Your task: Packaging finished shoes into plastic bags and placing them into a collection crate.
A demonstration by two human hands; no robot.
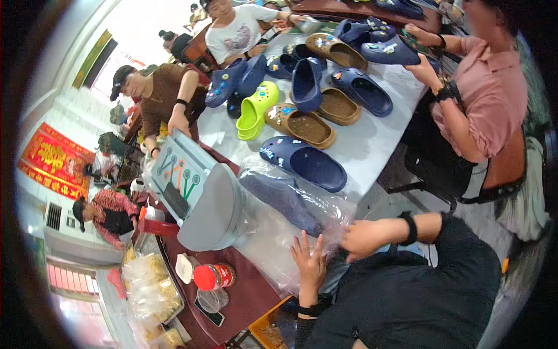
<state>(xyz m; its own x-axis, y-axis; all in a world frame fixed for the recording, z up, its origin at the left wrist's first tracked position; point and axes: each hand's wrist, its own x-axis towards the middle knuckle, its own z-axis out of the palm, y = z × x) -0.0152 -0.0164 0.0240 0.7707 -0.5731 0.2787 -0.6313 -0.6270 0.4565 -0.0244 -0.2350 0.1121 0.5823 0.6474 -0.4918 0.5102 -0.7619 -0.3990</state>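
A clear plastic bag [325,212] lies on the near part of the table with a navy clog [282,198] inside it. At the bag's near edge my left hand [310,264] is open, its fingers spread against the film. My right hand [370,237] is closed at the bag's right corner, fingers curled on the plastic; the fingertips are partly hidden. Just beyond the bag rests another navy clog [311,166] with small charms. Past it stand brown clogs [302,125] and a lime green pair [256,110].
Several more navy clogs [363,90] crowd the white-covered table [383,136]. Left of the bag stands a grey plastic box [212,209], touched by a person in brown. A red-lidded jar [212,277] is near it. At right, a person in pink handles a navy clog [389,52].
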